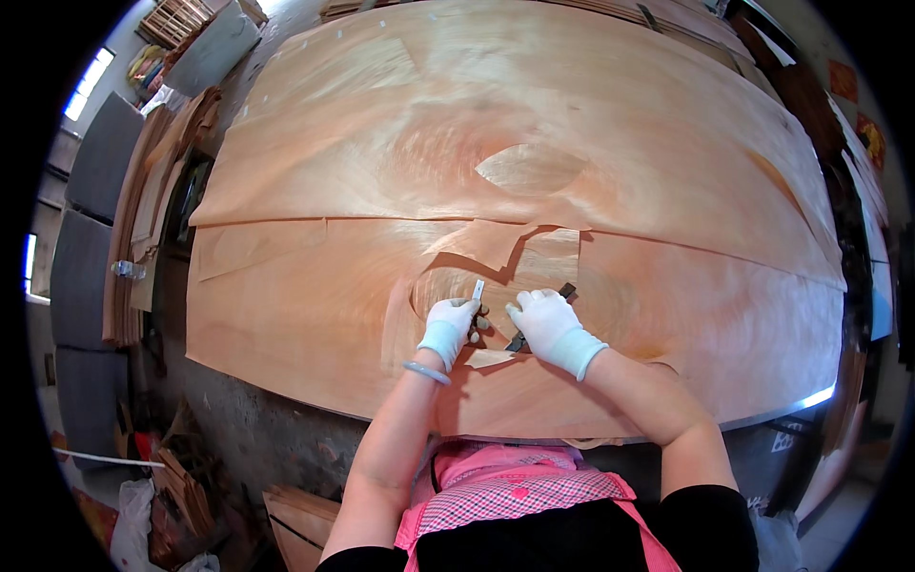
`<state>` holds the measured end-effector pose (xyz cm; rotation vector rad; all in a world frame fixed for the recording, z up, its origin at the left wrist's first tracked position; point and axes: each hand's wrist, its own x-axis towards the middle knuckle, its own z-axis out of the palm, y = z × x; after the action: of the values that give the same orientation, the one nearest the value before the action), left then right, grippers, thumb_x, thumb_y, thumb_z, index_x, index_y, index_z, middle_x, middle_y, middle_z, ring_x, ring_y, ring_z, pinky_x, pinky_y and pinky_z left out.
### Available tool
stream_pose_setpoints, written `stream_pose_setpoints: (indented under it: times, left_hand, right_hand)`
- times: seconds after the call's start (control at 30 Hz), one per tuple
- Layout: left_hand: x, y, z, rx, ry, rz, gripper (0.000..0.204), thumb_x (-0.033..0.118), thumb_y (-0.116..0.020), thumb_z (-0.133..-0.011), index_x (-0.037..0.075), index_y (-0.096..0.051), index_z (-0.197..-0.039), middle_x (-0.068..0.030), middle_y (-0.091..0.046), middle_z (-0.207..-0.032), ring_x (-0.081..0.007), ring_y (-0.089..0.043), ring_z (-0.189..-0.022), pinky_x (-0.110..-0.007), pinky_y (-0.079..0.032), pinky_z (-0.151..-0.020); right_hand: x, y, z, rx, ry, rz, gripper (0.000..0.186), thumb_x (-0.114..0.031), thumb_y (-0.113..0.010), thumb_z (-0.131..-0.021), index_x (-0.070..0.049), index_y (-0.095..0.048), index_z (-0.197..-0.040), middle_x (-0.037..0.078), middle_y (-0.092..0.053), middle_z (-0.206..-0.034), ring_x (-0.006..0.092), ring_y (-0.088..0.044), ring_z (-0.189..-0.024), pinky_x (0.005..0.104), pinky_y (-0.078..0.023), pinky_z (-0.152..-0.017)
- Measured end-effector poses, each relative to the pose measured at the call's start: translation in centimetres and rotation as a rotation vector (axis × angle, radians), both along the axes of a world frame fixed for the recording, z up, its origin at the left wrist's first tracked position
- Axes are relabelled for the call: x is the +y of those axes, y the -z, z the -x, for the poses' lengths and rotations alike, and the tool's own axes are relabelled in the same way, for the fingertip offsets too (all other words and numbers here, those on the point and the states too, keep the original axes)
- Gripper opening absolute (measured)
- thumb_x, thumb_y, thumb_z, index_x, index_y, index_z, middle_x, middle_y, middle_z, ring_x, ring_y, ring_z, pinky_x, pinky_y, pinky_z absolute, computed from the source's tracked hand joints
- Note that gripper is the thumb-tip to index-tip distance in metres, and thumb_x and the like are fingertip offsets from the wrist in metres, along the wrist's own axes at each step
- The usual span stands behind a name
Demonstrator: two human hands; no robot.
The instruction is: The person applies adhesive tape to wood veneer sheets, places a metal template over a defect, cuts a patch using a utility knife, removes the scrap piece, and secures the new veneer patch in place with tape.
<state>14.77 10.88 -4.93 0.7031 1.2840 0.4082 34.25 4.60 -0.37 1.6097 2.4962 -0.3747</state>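
Observation:
A large sheet of thin wood veneer (286, 315) lies before me, with a ragged cut-out area near its middle. Gloved in white and pale blue, my left hand (450, 324) pinches a small whitish strip (478, 288) that sticks up past the fingertips. The closed fingers of my right hand (549, 322) wrap a dark, flat, knife-like tool (516, 341); one end shows below the fingers and the other above, and the grip hides its middle. A loose, pointed veneer scrap (489, 358) lies just below and between both hands.
Another veneer sheet (343, 143) overlaps along the far side, with an eye-shaped patch (532, 170) in it. Stacked veneer sheets (143, 219) stand at the left, near a plastic bottle (128, 270). The table's near edge runs by my pink apron (519, 491).

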Motion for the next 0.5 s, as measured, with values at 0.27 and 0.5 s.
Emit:
stream_pose_setpoints:
  times: [0.27,0.5]
  left_hand:
    - [0.4,-0.3,0.0,0.071,0.034,-0.008,0.025,0.021,-0.059,-0.098,0.000,-0.067,-0.088,-0.0083,-0.067,-0.071,-0.0147,-0.055,-0.047,-0.027,-0.041,-0.042]
    - [-1.9,-2.4,2.5,-0.003,0.030,0.043,0.021,0.016,-0.061,-0.095,-0.004,-0.067,-0.098,-0.0112,-0.071,-0.077,-0.0149,-0.058,-0.045,-0.025,-0.040,-0.039]
  right_hand:
    - [3.0,-0.8,0.1,0.216,-0.154,-0.023,0.065,-0.008,-0.064,-0.081,-0.006,-0.045,-0.143,0.012,-0.052,-0.143,0.0312,-0.065,-0.098,0.0416,-0.057,-0.076]
    - [4.2,0.6,0.8,0.110,-0.156,0.060,0.049,-0.018,-0.065,-0.086,-0.012,-0.055,-0.133,0.010,-0.054,-0.141,0.0298,-0.065,-0.098,0.0411,-0.056,-0.079]
